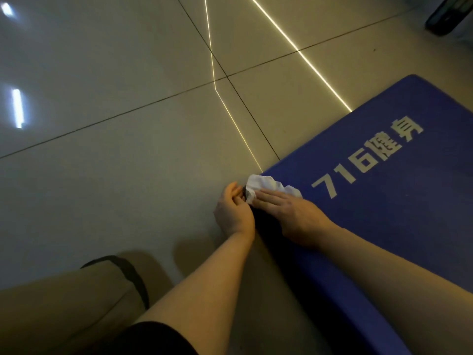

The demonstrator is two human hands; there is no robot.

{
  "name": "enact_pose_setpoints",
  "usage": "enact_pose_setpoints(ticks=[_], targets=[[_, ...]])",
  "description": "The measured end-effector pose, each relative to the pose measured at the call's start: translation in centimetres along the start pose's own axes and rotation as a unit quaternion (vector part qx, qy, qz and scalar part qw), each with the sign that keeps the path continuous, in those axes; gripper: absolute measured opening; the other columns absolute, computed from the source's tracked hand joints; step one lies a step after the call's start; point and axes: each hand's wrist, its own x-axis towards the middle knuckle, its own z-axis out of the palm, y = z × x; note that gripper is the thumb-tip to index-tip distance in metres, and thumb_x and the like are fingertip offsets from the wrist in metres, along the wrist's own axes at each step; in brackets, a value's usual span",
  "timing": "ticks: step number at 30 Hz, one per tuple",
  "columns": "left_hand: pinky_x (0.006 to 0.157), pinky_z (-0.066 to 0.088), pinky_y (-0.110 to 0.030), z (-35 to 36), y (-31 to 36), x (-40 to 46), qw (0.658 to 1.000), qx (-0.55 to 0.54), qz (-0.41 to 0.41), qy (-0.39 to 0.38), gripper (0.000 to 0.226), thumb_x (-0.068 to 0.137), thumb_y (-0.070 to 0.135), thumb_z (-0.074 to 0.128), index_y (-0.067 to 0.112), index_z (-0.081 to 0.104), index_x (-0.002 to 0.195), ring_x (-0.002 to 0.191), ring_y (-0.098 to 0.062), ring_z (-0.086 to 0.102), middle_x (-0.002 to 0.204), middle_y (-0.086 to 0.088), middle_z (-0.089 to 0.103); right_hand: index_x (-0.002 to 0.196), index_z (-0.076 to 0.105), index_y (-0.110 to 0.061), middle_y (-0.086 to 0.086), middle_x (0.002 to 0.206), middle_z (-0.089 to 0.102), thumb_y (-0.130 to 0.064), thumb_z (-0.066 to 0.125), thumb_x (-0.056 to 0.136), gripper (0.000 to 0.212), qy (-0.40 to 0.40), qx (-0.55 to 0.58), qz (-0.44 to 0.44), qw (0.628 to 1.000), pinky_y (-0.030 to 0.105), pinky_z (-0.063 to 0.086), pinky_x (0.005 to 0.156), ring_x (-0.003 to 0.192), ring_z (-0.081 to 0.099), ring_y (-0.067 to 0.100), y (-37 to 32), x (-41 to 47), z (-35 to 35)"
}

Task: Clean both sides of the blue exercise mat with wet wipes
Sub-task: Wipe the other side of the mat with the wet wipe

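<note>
The blue exercise mat (384,213) lies flat on the tiled floor (128,111), white "716" lettering (358,162) facing up. At the mat's near corner sits a crumpled white wet wipe (266,187). The right hand (289,213) presses on the wipe with fingers laid out straight. The left hand (234,211) is at that same corner beside the wipe, fingers loosely curved; whether it grips the mat's edge I cannot tell
</note>
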Motion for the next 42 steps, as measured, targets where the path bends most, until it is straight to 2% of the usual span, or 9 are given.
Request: enact_pose_setpoints(ticks=[5,7,10,13,16,24,29,37,42], targets=[[0.089,0.035,-0.010,-0.1,0.3,-1.1,0.999,0.025,0.021,-0.019,0.038,0.096,-0.001,0.044,0.010,0.058,0.129,0.117,-0.017,0.058,0.126,-0.008,0.063,0.140,0.040,-0.021,-0.004,0.151,0.031,0.003,0.041,0.088,0.057,0.145,0.105,0.128,0.975,0.033,0.013,0.117,0.141,0.021,0.009,-1.3,2.0,0.0],[0.084,0.030,-0.004,0.0,0.3,-1.2,0.999,0.032,0.030,-0.004,0.038,0.095,-0.001,0.044,0.010,0.060,0.128,0.110,-0.012,0.058,0.124,-0.008,0.064,0.133,0.048,-0.022,-0.004,0.147,0.039,-0.003,0.042,0.092,0.046,0.117,0.126,0.085,0.981,0.029,0.016,0.112,0.137,0.029,0.009,-2.8,2.5,0.3],[0.075,0.035,0.002,-0.1,0.5,-1.3,0.999,0.034,0.022,-0.013,0.035,0.098,0.003,0.041,0.012,0.059,0.128,0.101,-0.003,0.052,0.122,-0.005,0.063,0.142,0.036,-0.029,-0.009,0.154,0.022,-0.011,0.045,0.095,0.051,0.044,0.092,0.021,0.995,0.034,0.017,0.115,0.143,0.015,0.011,-2.9,2.2,0.2],[0.092,0.039,-0.013,0.0,0.3,-1.3,0.998,0.044,0.035,-0.012,0.039,0.098,0.002,0.043,0.012,0.054,0.134,0.116,-0.014,0.057,0.128,-0.006,0.062,0.143,0.031,-0.031,-0.010,0.155,0.020,-0.002,0.043,0.091,0.060,0.040,0.021,0.026,0.999,0.036,0.022,0.114,0.142,0.016,0.010,0.0,2.1,-0.5],[0.102,0.039,-0.025,0.3,0.1,-1.5,0.996,0.070,0.045,-0.042,0.043,0.100,0.006,0.041,0.015,0.044,0.142,0.127,-0.016,0.052,0.137,-0.003,0.055,0.142,0.035,-0.026,-0.009,0.153,0.026,0.004,0.043,0.088,0.062,0.127,0.057,0.127,0.982,0.038,0.021,0.116,0.141,0.022,0.009,1.3,1.7,-0.9],[0.106,0.038,-0.030,0.8,0.1,-1.4,0.987,0.136,0.065,-0.049,0.050,0.097,0.007,0.047,0.016,0.038,0.146,0.129,-0.019,0.050,0.142,-0.006,0.051,0.146,0.028,-0.025,-0.007,0.155,0.019,-0.002,0.043,0.092,0.060,0.054,-0.007,0.028,0.998,0.030,0.026,0.111,0.142,0.018,0.010,0.4,1.2,-1.1],[0.108,0.034,-0.030,1.0,0.1,-2.3,0.980,0.159,0.095,-0.074,0.058,0.096,0.017,0.054,0.015,0.031,0.149,0.136,-0.019,0.041,0.149,-0.005,0.042,0.144,0.033,-0.023,-0.005,0.152,0.029,0.001,0.042,0.090,0.060,0.176,0.024,0.175,0.968,0.030,0.017,0.113,0.141,0.020,0.010,3.5,0.3,-1.5],[0.112,0.031,-0.033,2.3,0.3,-2.8,0.976,0.186,0.103,-0.041,0.057,0.096,0.016,0.054,0.014,0.033,0.148,0.139,-0.019,0.035,0.151,-0.006,0.038,0.147,0.026,-0.022,-0.006,0.156,0.016,-0.003,0.043,0.092,0.060,0.061,0.049,0.069,0.995,0.036,0.019,0.117,0.144,0.007,0.010,2.1,0.3,-0.5],[0.113,0.024,-0.032,3.0,0.2,-2.7,0.971,0.200,0.126,-0.028,0.059,0.093,0.016,0.057,0.010,0.035,0.147,0.141,-0.023,0.031,0.152,-0.010,0.036,0.147,0.025,-0.023,-0.004,0.155,0.021,-0.004,0.042,0.093,0.060,0.151,0.093,0.161,0.971,0.033,0.024,0.113,0.142,0.020,0.013,2.0,0.0,-0.6]])
